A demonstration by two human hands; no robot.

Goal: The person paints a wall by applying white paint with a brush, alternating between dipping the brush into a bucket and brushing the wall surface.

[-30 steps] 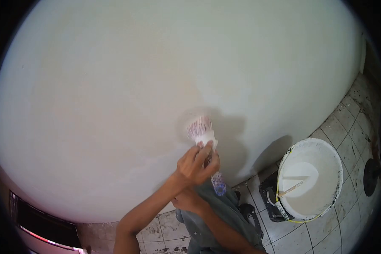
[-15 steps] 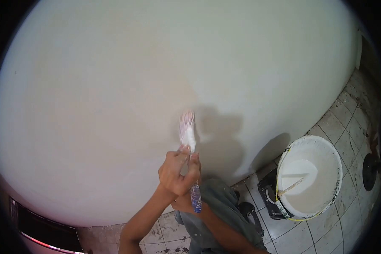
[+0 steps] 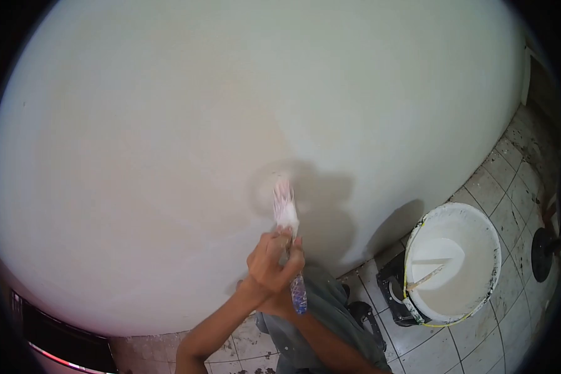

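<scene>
My left hand (image 3: 273, 258) is closed around a paintbrush (image 3: 287, 212), its thumb along the right side. White paint coats the bristles, which point up against the pale wall (image 3: 168, 137). Below the fist the blue patterned handle (image 3: 299, 294) sticks out. My right hand (image 3: 275, 304) crosses behind the left wrist and is mostly hidden, its fingers out of sight. A faint damp-looking patch surrounds the brush tip, and a shadow falls on the wall to its right.
A paint-smeared white bucket (image 3: 494, 274) stands at right, with whitish paint and a thin stick (image 3: 427, 278) inside, beside a black stand (image 3: 394, 299). A round black base (image 3: 541, 254) rests on the tiled floor (image 3: 474, 336). Something dark (image 3: 62, 330) lies low at left.
The brush and my left hand have shifted slightly right and down along the wall. The right hand stays behind the left wrist.
</scene>
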